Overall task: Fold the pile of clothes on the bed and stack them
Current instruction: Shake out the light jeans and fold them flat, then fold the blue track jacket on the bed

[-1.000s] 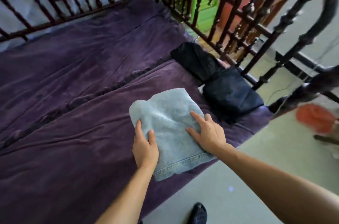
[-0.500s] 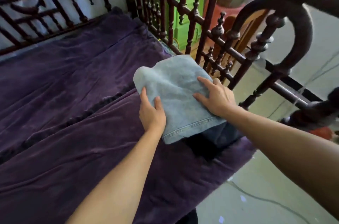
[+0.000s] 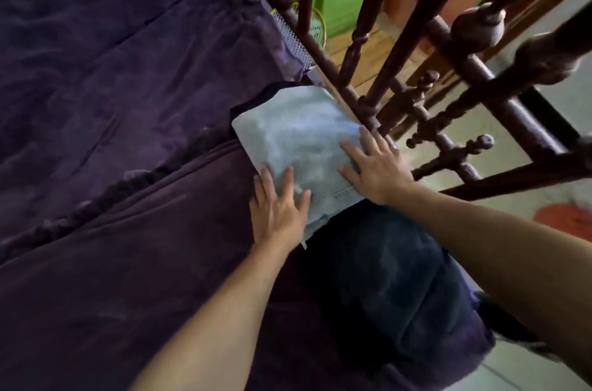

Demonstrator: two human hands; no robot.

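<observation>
Jeans (image 3: 298, 140) under both palms, long axis running away from you
Left hand (image 3: 278, 208) and right hand (image 3: 378, 169) press flat, fingers spread

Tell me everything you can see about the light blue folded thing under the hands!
It is a folded piece of pale blue denim, faded, roughly square and lying flat. A stitched hem runs along its near edge. It sits by the bed's wooden rail, on top of dark folded clothes that stick out nearer the person; a dark edge also peeks out at its far left corner. The left hand and right hand press on its near corners with straight fingers.
</observation>
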